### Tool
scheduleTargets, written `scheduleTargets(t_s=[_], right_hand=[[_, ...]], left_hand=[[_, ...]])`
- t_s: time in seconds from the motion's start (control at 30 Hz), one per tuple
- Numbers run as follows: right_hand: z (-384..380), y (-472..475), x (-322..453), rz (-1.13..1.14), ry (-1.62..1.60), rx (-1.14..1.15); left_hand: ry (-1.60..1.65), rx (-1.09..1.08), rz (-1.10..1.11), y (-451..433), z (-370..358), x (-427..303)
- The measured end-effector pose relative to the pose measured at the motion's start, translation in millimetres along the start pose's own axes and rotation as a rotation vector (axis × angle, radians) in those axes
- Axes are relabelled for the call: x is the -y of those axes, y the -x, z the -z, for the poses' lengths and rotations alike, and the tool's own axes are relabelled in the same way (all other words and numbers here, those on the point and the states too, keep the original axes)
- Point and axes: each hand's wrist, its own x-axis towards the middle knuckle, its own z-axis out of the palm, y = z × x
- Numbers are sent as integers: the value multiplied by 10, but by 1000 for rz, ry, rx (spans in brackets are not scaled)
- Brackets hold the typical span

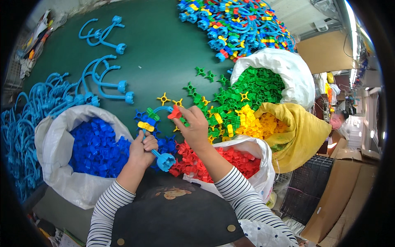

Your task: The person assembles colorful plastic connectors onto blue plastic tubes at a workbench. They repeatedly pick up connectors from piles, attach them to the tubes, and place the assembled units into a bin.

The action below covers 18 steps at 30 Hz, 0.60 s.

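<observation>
My left hand (144,148) is closed around the straight stem of a light-blue curved plastic piece with a cup-shaped end (166,161). A yellow plastic piece (146,126) and a green plastic piece (153,114) sit on its stem and curve. At the hook's far end, my right hand (192,123) pinches a red plastic piece (175,112) between thumb and fingers; it touches the tip. Loose yellow star-shaped pieces (163,98) lie just beyond my hands. Red pieces (237,160) spill from a white sack below my right forearm.
A white sack of blue pieces (95,148) stands at left, beside heaped light-blue hooks (18,139). Green pieces (262,83) and yellow pieces (268,125) fill sacks at right. Multicoloured assembled pieces (247,27) lie heaped on the green tabletop (154,46). A person (338,120) is far right.
</observation>
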Motion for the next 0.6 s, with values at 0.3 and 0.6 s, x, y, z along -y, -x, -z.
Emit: scheduleTargets(t_s=[0.3, 0.6], right_hand=[[94, -403, 16, -57, -22, 138], [958, -1928, -1162, -95, 83, -7]], left_hand=[[-896, 190, -376, -62, -359, 295], [-1306, -143, -975, -419, -428, -590]])
